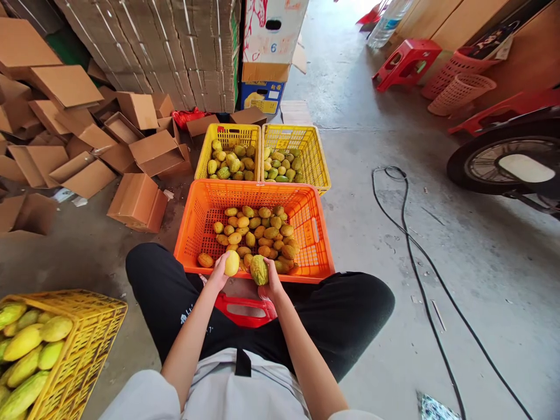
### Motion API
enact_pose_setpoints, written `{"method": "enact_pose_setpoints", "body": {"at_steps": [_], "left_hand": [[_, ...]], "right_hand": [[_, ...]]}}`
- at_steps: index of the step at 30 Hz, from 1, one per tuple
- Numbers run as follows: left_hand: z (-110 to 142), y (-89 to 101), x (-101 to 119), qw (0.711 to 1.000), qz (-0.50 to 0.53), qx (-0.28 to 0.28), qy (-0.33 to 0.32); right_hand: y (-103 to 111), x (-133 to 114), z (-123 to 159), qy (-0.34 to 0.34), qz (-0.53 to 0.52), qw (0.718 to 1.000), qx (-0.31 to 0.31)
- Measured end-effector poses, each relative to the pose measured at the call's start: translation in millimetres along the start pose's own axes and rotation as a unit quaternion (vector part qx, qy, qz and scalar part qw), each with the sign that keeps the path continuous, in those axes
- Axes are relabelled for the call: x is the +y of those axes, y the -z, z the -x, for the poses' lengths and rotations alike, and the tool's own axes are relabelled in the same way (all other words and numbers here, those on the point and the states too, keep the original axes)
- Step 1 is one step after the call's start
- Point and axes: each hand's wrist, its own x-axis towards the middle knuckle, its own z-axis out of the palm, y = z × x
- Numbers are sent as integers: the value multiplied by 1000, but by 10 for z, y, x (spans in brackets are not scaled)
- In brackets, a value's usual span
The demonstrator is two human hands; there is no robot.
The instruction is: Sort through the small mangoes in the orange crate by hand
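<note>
My left hand point(217, 275) is closed around a smooth, pale yellow oval fruit point(231, 263) at the near edge of the orange crate point(255, 189). To its right, my right hand point(273, 282) grips a bumpy yellow-green fruit point(259, 270). Both are held up side by side, a small gap apart. Many oval fruits point(264, 231), yellow-brown to greenish, lie loose on the crate's floor. One orange-brown fruit point(205, 260) rests by itself in the near left corner. My fingers are partly hidden behind what they hold.
Behind stand two yellow crates point(258, 129) of greenish fruit. A tilted yellow crate point(94, 344) with larger fruit is at lower left. Cardboard boxes point(137, 201) litter the left side. A black cable point(411, 251) crosses the floor at right, near a motorbike wheel point(464, 166).
</note>
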Motion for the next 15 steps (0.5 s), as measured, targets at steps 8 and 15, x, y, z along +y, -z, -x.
{"method": "enact_pose_setpoints", "body": {"at_steps": [8, 15], "left_hand": [[-49, 31, -13, 999, -4, -17, 41], [-15, 38, -38, 999, -25, -40, -14]], "right_hand": [[25, -13, -4, -8, -18, 1000, -9], [-4, -15, 55, 82, 24, 996, 0]]}}
